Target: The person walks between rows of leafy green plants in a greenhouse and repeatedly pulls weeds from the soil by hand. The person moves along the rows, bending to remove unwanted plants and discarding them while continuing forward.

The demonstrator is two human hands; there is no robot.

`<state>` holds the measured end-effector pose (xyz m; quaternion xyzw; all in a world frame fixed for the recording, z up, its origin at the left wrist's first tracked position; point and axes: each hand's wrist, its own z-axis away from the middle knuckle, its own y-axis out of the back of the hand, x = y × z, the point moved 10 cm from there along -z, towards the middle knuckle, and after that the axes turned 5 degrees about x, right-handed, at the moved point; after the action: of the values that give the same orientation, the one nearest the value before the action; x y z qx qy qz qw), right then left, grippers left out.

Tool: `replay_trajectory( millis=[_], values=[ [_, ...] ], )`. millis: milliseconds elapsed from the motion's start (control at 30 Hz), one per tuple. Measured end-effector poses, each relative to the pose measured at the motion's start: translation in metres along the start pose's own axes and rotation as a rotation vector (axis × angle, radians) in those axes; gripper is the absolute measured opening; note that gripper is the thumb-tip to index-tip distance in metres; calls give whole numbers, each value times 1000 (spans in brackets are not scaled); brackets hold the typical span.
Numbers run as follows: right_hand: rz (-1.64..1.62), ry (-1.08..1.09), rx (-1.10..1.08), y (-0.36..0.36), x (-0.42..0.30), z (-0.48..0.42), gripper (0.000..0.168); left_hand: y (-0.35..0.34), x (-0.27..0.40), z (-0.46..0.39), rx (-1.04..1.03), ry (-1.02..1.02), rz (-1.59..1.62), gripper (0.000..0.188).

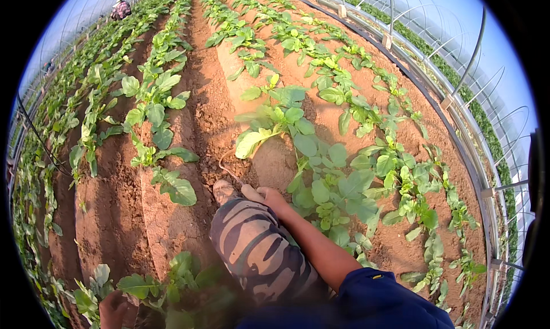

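Note:
My right hand [274, 198] is closed around the pale handle of a hand tool [250, 192], probably a hand hoe. Its thin metal neck curves up and over the soil; I cannot make out its working end. Just beyond the tool, a leafy green plant [275, 125] leans over the bare ridge, with a pale yellow-green leaf low on its left side. Down at the lower left edge, my left hand [114, 309] is partly cut off beside another leafy plant [139, 286]. Shadow and blur there hide whether its fingers hold anything.
A camouflage trouser leg [258, 243] and a soil-covered shoe [224, 191] stand in the furrow [206, 105]. Rows of leafy plants [159, 97] run along both sides. Metal hoops and a rail [429, 71] border the right. Another person [121, 10] crouches far off at upper left.

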<state>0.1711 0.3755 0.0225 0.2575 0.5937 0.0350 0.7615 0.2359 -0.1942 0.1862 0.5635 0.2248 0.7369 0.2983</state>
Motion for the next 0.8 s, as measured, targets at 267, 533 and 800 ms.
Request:
replay_trajectory(
  millis=[267, 533, 800],
  values=[
    [-1035, -408, -151, -14, -9, 16, 40, 10, 2, 0, 41, 33, -53, 40],
    [-1504, -543, -347, -29, -30, 29, 38, 12, 30, 1, 97, 25, -91, 39],
    [-522, -372, -131, -37, 49, 5, 37, 13, 23, -1, 88, 52, -110, 38]
  ],
)
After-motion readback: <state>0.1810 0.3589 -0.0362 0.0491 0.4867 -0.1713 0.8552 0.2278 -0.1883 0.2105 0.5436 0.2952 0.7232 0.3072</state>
